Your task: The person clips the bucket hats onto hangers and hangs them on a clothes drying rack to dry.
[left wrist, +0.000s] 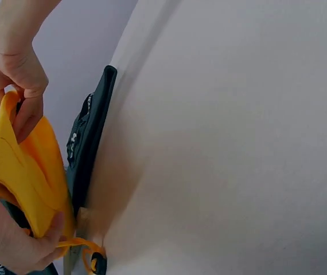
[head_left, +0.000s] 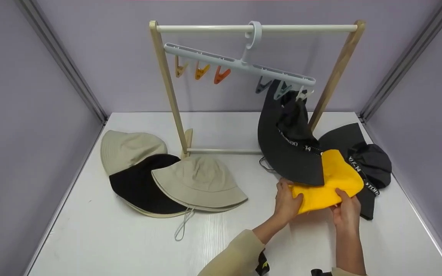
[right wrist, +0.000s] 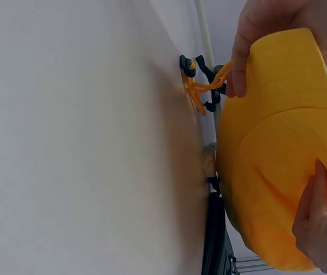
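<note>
A yellow bucket hat [head_left: 334,180] is held above the front right of the white table. My left hand [head_left: 288,201] grips its left edge, thumb on the near side. At the other edge, my right hand [head_left: 347,211] pinches the fabric, its thumb on top and its fingers partly hidden underneath. An orange cord with a dark toggle [right wrist: 187,66] dangles by my left hand in the right wrist view. Just behind, a black wide-brimmed hat [head_left: 294,153] hangs from the hanger, its brim overlapping part of the yellow hat. Another black hat [head_left: 370,165] lies to the right.
A wooden rack [head_left: 171,88] with a white top bar carries a tilted grey hanger [head_left: 221,60]. Several coloured clips [head_left: 221,74] hang along it. Beige hats [head_left: 202,184] and a black-faced one [head_left: 144,188] overlap on the table's left. Partition walls stand around the table.
</note>
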The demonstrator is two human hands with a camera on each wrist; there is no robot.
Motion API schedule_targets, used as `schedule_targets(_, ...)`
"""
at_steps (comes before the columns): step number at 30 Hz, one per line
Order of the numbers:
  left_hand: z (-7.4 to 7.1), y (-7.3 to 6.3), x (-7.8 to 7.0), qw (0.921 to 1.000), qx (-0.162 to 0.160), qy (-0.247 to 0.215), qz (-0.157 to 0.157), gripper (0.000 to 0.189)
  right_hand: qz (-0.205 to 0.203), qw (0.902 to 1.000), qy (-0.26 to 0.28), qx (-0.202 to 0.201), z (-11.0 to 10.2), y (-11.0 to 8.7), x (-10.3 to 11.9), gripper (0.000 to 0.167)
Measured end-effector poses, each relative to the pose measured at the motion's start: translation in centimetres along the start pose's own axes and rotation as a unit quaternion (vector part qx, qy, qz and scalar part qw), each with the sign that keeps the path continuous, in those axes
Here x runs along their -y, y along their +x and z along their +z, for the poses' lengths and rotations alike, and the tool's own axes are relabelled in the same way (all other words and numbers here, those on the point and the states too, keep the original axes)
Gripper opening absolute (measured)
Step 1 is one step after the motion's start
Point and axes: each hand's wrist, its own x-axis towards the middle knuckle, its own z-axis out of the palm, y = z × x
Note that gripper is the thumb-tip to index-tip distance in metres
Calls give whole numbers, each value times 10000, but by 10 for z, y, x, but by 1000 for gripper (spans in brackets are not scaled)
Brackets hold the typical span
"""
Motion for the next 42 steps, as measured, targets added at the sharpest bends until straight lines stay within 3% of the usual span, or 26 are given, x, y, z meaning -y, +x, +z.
schedule_targets(3,-6,-4,-5,9953,517,823,-47,49,-70,9997,-214,-25,24,-26,11,57)
schedule_targets(8,-12,-10,-11,9749,1108,1917,253,77,-92,9986,-485,-190,66,-72,28,56)
schedule_targets(12,-19,-12,-16,9550,1394,2520,717,79,-28,9989,-452,-128,79,-89,31,53)
schedule_targets(16,-24,-16,-19,9424,1641,2784,866,71,-12,9992,-396,-78,84,-95,28,53)
schedule_targets(18,-25,-17,-19,9367,1467,2989,1080,60,-9,9994,-343,-23,86,-97,26,54)
schedule_targets(20,-26,-19,-18,9277,987,3319,1397,45,-7,9994,-345,60,90,-99,24,53)
schedule_targets(24,-30,-21,-13,8972,-34,3968,1938,22,-101,9968,-711,366,97,-107,22,54)
schedule_targets(27,-36,-22,-10,8883,-278,4102,2048,17,-202,9899,-1244,649,98,-111,22,56)
schedule_targets(30,-42,-21,-7,8891,-243,4067,2088,16,-254,9765,-1952,873,95,-112,22,60)
schedule_targets(36,-53,-21,-4,9136,110,3547,1985,31,-614,9472,-2878,1270,84,-114,30,56)
schedule_targets(40,-61,-22,-3,9296,312,3128,1924,32,-1185,9421,-3034,801,79,-112,39,39)
schedule_targets(42,-64,-21,-2,9349,390,2951,1935,28,-1546,9291,-3340,363,77,-110,44,34)
